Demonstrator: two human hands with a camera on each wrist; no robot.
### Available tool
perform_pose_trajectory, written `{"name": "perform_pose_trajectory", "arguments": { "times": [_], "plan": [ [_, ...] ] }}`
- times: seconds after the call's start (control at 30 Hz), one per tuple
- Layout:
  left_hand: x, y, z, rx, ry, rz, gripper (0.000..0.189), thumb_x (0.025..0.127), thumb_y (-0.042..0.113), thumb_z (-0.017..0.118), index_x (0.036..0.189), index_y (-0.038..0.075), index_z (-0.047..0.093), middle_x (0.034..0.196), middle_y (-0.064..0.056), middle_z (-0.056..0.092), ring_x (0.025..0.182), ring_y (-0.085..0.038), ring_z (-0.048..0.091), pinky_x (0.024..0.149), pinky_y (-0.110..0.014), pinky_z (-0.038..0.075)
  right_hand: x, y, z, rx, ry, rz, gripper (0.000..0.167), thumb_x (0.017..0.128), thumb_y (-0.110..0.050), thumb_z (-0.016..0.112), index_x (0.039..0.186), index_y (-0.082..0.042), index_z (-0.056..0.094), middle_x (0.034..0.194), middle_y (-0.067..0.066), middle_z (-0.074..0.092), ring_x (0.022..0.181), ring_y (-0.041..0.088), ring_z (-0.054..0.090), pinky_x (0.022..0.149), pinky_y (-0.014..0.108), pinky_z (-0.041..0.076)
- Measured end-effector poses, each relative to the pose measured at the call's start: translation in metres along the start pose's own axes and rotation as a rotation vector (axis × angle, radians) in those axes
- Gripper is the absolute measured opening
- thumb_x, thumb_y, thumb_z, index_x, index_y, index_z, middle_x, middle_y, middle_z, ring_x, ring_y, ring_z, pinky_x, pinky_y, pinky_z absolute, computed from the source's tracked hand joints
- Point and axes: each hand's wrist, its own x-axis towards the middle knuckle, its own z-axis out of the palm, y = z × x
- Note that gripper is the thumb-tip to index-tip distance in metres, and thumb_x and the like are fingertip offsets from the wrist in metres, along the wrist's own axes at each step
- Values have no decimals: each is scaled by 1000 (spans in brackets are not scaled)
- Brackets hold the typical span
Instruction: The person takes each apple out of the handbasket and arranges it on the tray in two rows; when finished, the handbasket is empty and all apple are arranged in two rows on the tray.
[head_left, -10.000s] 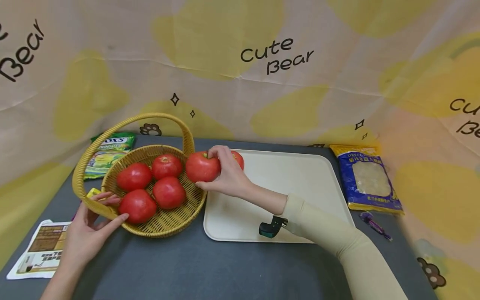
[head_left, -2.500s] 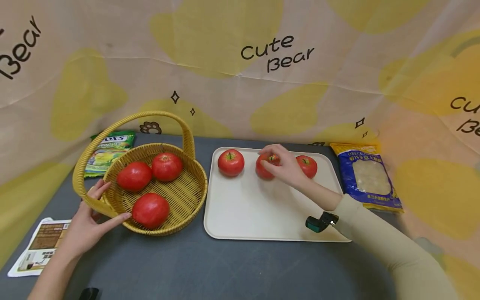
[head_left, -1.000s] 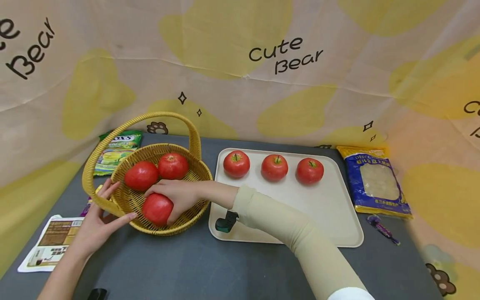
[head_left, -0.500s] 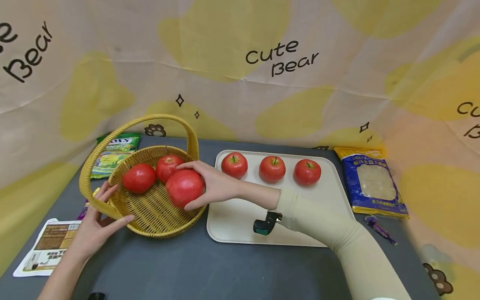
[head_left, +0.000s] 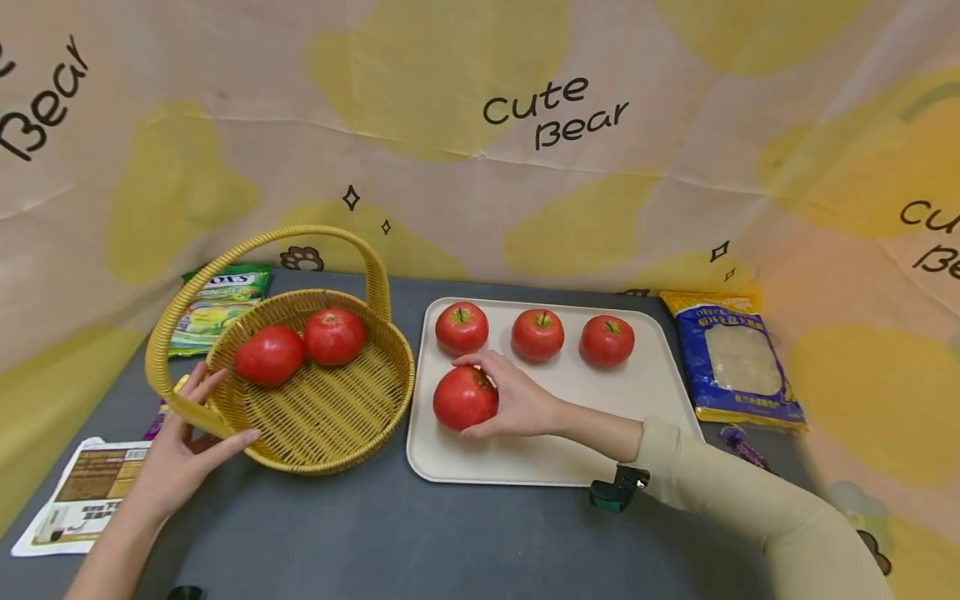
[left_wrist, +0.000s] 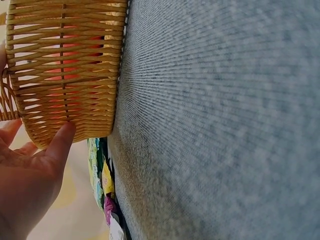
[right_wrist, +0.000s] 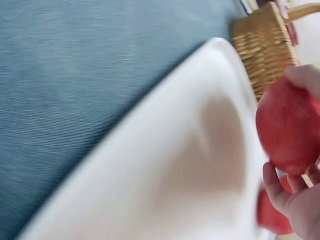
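My right hand (head_left: 517,400) grips a red apple (head_left: 461,400) over the left part of the cream tray (head_left: 600,442). In the right wrist view, fingers and thumb span this apple (right_wrist: 287,127) from opposite sides, and a shadow falls on the tray below. Three apples stand in a row along the tray's back, one of them the left apple (head_left: 461,327). My left hand (head_left: 176,458) holds the yellow wicker basket (head_left: 322,467) at the handle's near base; in the left wrist view a digit presses the woven side. Two apples, including a left one (head_left: 270,356), lie in the basket.
A green candy bag (head_left: 217,312) lies behind the basket. A white-and-brown packet (head_left: 82,500) is at the left. Right of the tray lie a blue-and-yellow bag (head_left: 735,354) and a small purple wrapped candy (head_left: 742,446). A patterned cloth (head_left: 450,125) hangs behind the table.
My right hand has taken an apple from the front of the basket and carried it right, over the tray. Earlier it put apples in the tray's back row. My left hand stays at the basket.
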Motion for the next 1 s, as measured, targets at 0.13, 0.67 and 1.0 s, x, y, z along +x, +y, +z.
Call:
{"name": "perform_pose_trajectory", "arguments": {
  "times": [0.13, 0.67, 1.0],
  "plan": [
    [-1, 0, -2, -5, -4, 1, 79, 89, 3, 69, 155, 15, 27, 163, 5, -3, 148, -31, 7, 81, 0, 34, -10, 8, 9, -89, -3, -23, 85, 67, -35, 87, 137, -14, 43, 130, -4, 47, 120, 14, 41, 88, 34, 49],
    [1, 0, 0, -26, -16, 0, 78, 90, 3, 68, 155, 15, 28, 163, 5, -3, 148, -26, 5, 83, -1, 35, -7, 8, 27, -230, -37, -74, 90, 69, -38, 87, 143, -17, 40, 136, -2, 40, 123, 12, 35, 89, 29, 49],
    [0, 1, 0, -32, -24, -3, 76, 90, 4, 67, 155, 15, 28, 163, 5, -4, 149, -27, 2, 83, -1, 35, -8, 10, 28, -60, -34, -31, 90, 72, -34, 85, 144, -10, 37, 135, -5, 44, 124, 9, 41, 97, 31, 45]
  ]
}}
